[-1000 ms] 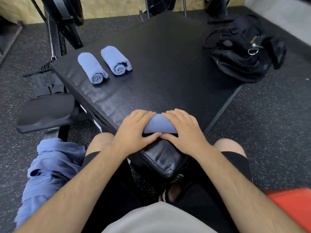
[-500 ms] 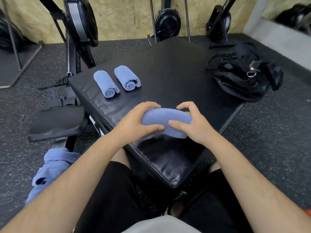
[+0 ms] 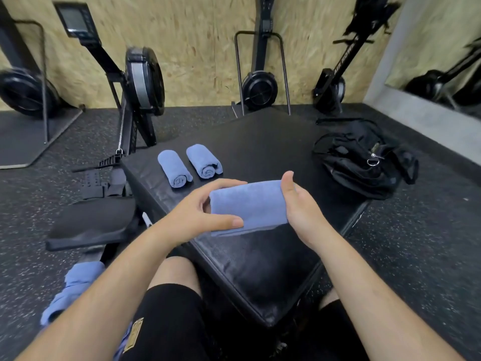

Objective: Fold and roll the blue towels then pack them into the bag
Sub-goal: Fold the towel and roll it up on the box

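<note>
We find the rolled blue towel (image 3: pixel 250 207) held between both hands over the near part of the black padded platform (image 3: pixel 260 269); we cannot tell whether its loose lower edge touches the pad. The left hand (image 3: pixel 197 212) grips the roll's left end, thumb along the near side and fingers curled over the top. The right hand (image 3: pixel 299 204) grips the right end, thumb raised over the top and palm against the cloth; its fingers are hidden behind the roll. Two finished rolls (image 3: pixel 174 169) (image 3: pixel 204 161) lie side by side, just apart, near the platform's left edge. The black bag (image 3: pixel 364 160) sits slumped at the platform's right corner, well apart from the hands. A heap of loose blue towels (image 3: pixel 75 287) lies low at the left, beside the person's leg.
</note>
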